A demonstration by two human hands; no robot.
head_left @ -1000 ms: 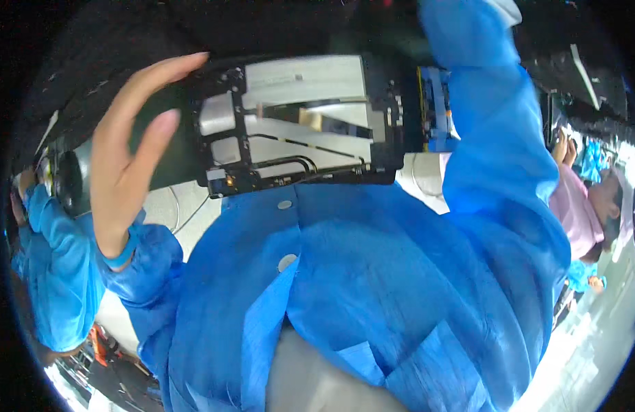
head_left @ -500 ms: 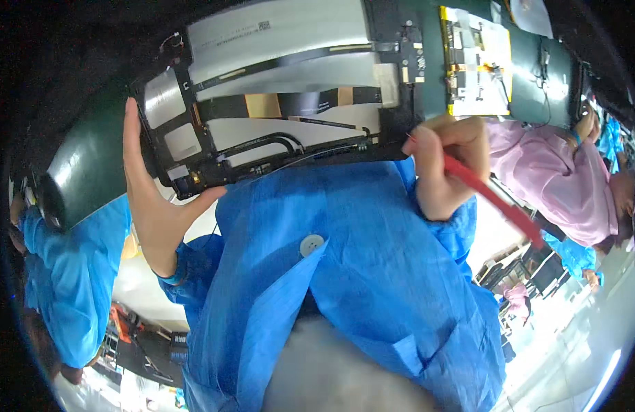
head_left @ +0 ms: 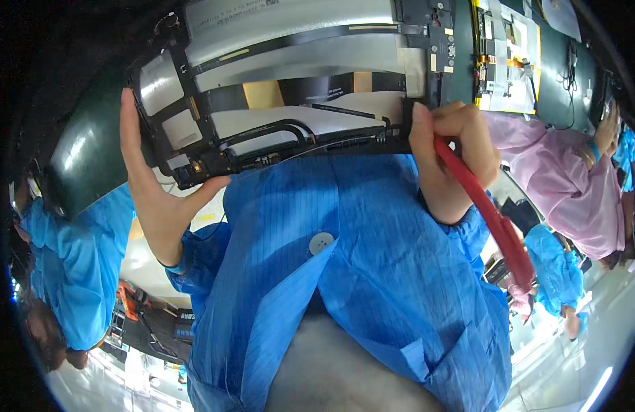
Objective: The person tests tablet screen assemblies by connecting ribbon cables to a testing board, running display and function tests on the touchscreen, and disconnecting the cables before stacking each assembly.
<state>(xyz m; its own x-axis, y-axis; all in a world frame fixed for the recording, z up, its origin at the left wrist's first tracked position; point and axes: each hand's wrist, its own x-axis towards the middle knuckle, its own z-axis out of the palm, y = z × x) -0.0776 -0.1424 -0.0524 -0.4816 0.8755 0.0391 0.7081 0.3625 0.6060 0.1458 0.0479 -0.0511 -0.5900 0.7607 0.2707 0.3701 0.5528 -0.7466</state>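
Observation:
An opened tablet [head_left: 300, 123] lies in front of me, with silver battery panels, black flex cables and small boards showing in its black frame. My left hand [head_left: 158, 206] holds its left end, thumb at the near corner and a finger stretched up along the side. At the near right corner, my right hand [head_left: 455, 154] has its thumb against the frame. A long red tool [head_left: 485, 213] sits in that hand, slanting down to the right; its kind is unclear and its tip is hidden. A thin wire [head_left: 317, 149] runs along the tablet's near edge.
A yellow-edged unit with exposed parts [head_left: 506, 62] lies to the right on the dark green table [head_left: 87, 154], near a black cable [head_left: 570, 86]. A person in pink [head_left: 558, 178] sits to the right, and another in blue [head_left: 80, 268] to the left.
The tablet appears slightly larger and reaches farther right in view. My right thumb has come up against its frame, and the red tool has swung to a steeper slant.

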